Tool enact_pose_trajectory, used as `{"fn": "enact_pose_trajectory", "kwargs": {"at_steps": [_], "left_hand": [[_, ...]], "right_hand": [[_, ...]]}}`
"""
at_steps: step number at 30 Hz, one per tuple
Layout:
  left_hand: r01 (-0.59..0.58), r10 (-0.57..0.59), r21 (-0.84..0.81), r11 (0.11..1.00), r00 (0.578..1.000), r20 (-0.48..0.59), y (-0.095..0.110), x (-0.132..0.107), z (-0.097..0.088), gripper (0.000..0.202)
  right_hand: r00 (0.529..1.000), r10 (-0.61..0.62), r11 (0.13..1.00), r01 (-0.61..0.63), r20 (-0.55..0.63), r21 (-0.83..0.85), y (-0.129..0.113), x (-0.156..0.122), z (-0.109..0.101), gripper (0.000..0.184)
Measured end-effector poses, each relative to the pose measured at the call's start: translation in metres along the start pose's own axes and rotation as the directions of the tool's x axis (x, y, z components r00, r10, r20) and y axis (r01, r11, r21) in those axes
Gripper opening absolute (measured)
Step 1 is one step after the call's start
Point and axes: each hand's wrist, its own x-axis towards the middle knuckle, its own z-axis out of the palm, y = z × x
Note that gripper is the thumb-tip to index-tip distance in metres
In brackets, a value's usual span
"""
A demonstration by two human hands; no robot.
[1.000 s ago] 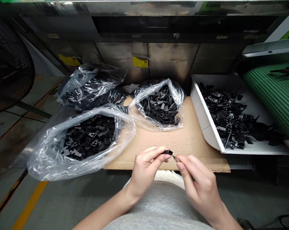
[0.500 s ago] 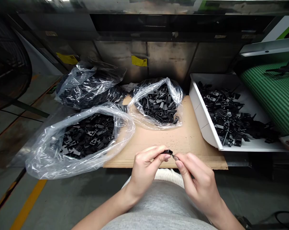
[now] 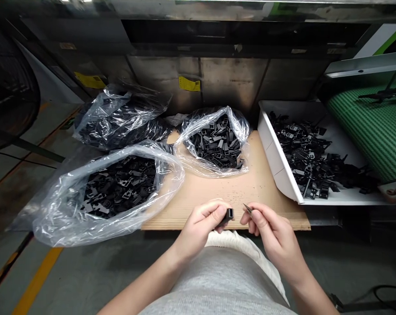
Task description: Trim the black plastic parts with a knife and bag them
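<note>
My left hand [image 3: 206, 218] is closed round a small black plastic part [image 3: 230, 213], whose square hollow end points to the right. Between the thumb and fingers of my right hand [image 3: 266, 223] is a thin pointed blade [image 3: 247, 208], its tip aimed up and left. A small gap separates the blade from the plastic part. Both hands are over the front edge of a cardboard sheet [image 3: 198, 192]. Most of the blade is hidden by my fingers.
An open clear bag [image 3: 53, 214] of black parts lies left, a smaller open bag [image 3: 191, 153] behind the hands, and another full bag [image 3: 119, 118] at back left. Right stands a white tray [image 3: 283, 175] of black parts beside a green conveyor belt [image 3: 355, 118] carrying a black piece [image 3: 384, 94].
My hands have moved apart, and the blade no longer meets the plastic part. The part has turned so its hollow end shows.
</note>
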Motion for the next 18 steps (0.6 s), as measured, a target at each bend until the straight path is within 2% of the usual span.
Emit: {"fn": "enact_pose_trajectory", "kwargs": {"at_steps": [2,4,9,13,18], "left_hand": [[0.002,-0.002,-0.017,1.0,1.0,0.002,-0.002,0.001,-0.003,0.028],[-0.004,0.004,0.001,1.0,1.0,0.023,-0.002,0.002,-0.005,0.028],[-0.046,0.045,0.047,0.998,0.999,0.031,-0.002,0.0,-0.011,0.027],[-0.09,0.09,0.105,0.99,0.996,0.004,-0.002,-0.001,-0.016,0.026],[-0.12,0.123,0.133,0.984,0.992,-0.018,-0.002,-0.003,-0.023,0.026]], "right_hand": [[0.995,0.082,0.995,-0.086,0.058,0.058,-0.004,0.0,0.0,0.023],[0.99,0.104,0.993,-0.108,0.093,0.042,-0.011,0.001,0.001,0.025],[0.989,0.051,0.999,-0.048,0.137,-0.023,-0.029,0.01,0.007,0.027],[0.991,0.007,0.999,-0.002,0.133,-0.041,-0.033,0.014,0.014,0.028],[0.985,0.047,0.999,-0.042,0.165,-0.031,-0.035,0.016,0.021,0.028]]}}
